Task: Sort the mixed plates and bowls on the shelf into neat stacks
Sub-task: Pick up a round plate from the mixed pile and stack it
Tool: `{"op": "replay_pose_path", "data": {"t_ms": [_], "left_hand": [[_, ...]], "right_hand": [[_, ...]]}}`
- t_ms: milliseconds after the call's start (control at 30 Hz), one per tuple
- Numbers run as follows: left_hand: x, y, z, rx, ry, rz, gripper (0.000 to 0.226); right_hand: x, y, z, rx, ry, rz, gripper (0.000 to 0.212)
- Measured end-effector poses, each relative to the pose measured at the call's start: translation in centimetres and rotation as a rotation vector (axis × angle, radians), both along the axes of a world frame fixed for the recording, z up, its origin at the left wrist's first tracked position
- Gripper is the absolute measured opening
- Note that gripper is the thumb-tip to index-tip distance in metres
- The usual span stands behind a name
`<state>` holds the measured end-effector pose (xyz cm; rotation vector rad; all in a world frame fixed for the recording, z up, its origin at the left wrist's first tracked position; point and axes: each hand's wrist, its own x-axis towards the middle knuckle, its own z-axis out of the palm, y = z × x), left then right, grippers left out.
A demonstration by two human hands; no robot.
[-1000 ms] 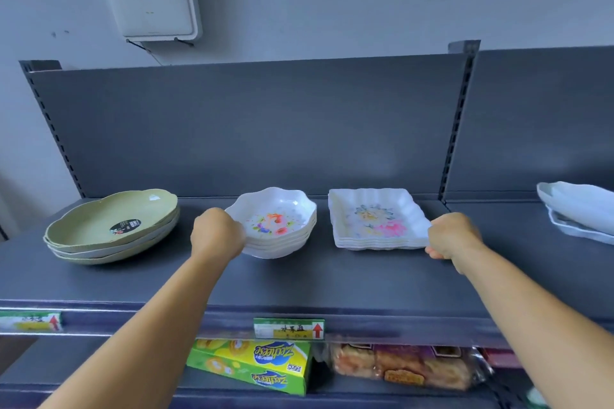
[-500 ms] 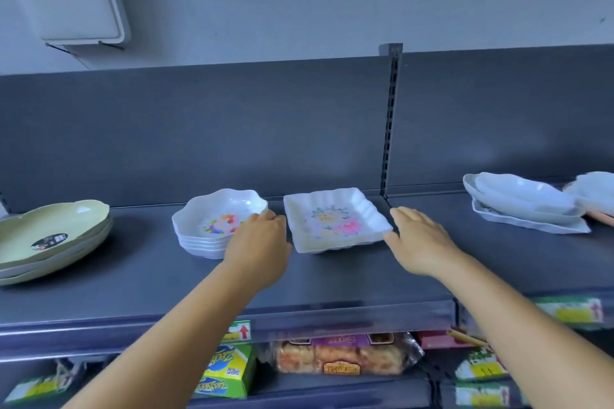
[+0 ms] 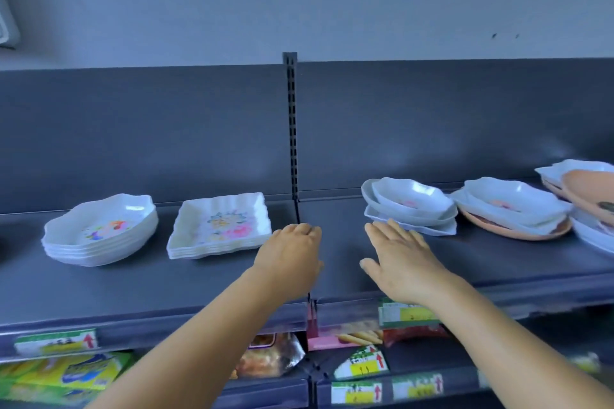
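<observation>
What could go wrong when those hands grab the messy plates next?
The mixed pile by the right hand is uneven; tugging one dish could slide the bowl on top off. The orange plate carries loose white dishes that might tip. The left hand could nudge the square stack.

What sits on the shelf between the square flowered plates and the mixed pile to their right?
Only the two hands: left hand, right hand, over bare shelf, in the head view.
</observation>
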<state>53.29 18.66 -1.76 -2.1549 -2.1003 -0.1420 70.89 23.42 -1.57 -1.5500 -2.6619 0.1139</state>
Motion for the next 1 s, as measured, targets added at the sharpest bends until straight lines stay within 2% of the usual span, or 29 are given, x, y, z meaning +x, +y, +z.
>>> {"op": "replay_pose_path", "data": {"t_ms": [133, 333, 567, 733, 867, 1000], "left_hand": [[4.2, 2.3, 0.2, -0.004, 0.000, -0.017, 0.043], [7.7, 6.1, 0.8, -0.007, -0.017, -0.045, 0.045], [8.8, 11.8, 1.7, -0.010, -0.032, -0.069, 0.048], [9.1, 15.6, 2.2, -0.069, 0.046, -0.059, 0.037], [9.3, 17.7, 1.8, -0.062, 0.024, -0.025, 0.040], [9.2, 18.8, 1.1, 0.034, -0.079, 0.047, 0.043]], "right_hand": [[4.3, 1.1, 0.2, 0.000, 0.030, -0.039, 0.062], [8.5, 3.2, 0.7, 0.002, 0.053, -0.114, 0.049], [10.9, 7.1, 0.3, -0.032, 0.078, -0.233, 0.058], [11.0, 10.3, -0.9, -0.058, 0.103, -0.319, 0.057], [10.1, 12.2, -1.6, -0.031, 0.176, -0.393, 0.043], [9.6, 13.5, -2.3, 0.089, 0.346, -0.464, 0.028]]}}
